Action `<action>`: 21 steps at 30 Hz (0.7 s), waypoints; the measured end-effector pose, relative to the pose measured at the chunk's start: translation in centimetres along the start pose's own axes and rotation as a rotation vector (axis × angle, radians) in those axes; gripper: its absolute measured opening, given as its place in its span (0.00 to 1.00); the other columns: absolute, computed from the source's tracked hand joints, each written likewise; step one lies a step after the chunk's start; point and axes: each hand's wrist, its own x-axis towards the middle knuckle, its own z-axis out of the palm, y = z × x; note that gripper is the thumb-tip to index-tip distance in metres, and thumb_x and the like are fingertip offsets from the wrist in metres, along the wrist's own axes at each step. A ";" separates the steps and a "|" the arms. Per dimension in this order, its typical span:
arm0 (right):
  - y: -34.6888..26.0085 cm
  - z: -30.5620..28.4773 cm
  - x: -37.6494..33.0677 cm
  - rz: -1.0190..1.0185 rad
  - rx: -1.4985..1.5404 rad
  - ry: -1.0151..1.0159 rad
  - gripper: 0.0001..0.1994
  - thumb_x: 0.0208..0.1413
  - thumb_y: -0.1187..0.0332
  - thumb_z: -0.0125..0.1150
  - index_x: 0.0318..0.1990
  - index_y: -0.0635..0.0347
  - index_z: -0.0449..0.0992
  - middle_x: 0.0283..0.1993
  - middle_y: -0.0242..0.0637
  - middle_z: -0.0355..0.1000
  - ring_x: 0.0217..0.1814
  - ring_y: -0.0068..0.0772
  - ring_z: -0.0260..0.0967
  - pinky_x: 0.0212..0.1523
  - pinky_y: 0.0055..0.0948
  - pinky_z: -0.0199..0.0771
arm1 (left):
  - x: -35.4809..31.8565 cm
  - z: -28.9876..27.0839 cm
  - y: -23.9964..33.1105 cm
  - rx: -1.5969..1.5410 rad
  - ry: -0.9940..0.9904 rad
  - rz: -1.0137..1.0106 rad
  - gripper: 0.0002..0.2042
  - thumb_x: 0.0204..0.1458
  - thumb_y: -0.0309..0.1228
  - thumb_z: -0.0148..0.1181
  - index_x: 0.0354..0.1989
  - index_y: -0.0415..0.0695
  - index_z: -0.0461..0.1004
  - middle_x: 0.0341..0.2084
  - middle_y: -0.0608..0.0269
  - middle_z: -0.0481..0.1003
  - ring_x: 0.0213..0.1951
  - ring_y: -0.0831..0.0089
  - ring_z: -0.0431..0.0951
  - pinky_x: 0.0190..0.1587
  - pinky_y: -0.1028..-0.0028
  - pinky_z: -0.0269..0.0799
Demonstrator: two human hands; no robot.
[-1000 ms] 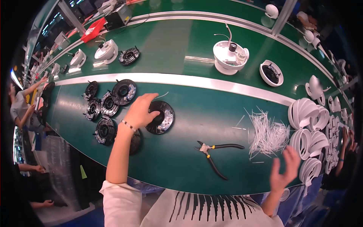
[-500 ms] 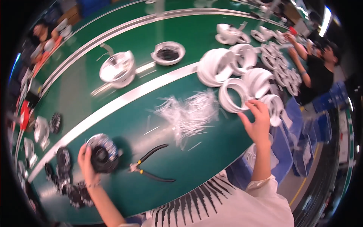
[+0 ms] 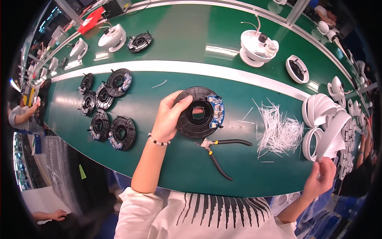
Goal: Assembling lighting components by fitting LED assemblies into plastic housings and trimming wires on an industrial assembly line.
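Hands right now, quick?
Left hand: closed on a black plastic disc with a blue circuit board.
Right hand: closed, pinching a white plastic ring by its lower edge.

Black disc (image 3: 186, 125); blue circuit board (image 3: 217, 112); white ring (image 3: 333, 132); green tabletop (image 3: 183, 173); black-streaked white shirt (image 3: 217, 217)

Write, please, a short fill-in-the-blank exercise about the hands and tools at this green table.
The left hand holds a black disc with a ____ circuit board.
The right hand grips a ring whose colour is ____.
Thin white strips lie in a pile to the ____ of the cutting pliers.
The pliers' handles are black with ____ bands.

Missing words: blue; white; right; yellow.
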 end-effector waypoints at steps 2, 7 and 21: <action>-1.9 1.9 0.4 -0.193 0.008 -0.191 0.16 0.33 0.66 0.68 0.29 0.66 0.72 0.31 0.39 0.67 0.33 0.33 0.65 0.27 0.22 0.66 | -0.1 -0.6 0.0 0.005 -0.012 0.017 0.09 0.49 0.27 0.50 0.36 0.33 0.68 0.31 0.60 0.73 0.31 0.77 0.73 0.36 0.78 0.71; -3.5 9.9 -0.4 -0.384 0.292 -0.405 0.22 0.19 0.59 0.73 0.23 0.63 0.71 0.27 0.38 0.67 0.23 0.32 0.65 0.22 0.23 0.66 | -0.3 -1.7 0.4 -0.019 0.015 0.076 0.09 0.50 0.27 0.49 0.36 0.33 0.68 0.31 0.59 0.73 0.31 0.76 0.73 0.36 0.77 0.72; -8.5 14.2 2.4 -0.314 0.098 -0.852 0.50 0.13 0.51 0.73 0.52 0.62 0.57 0.58 0.52 0.47 0.59 0.57 0.44 0.55 0.48 0.46 | -0.2 -3.0 0.7 -0.078 -0.002 0.086 0.09 0.50 0.26 0.48 0.37 0.33 0.68 0.31 0.60 0.73 0.32 0.78 0.73 0.35 0.79 0.70</action>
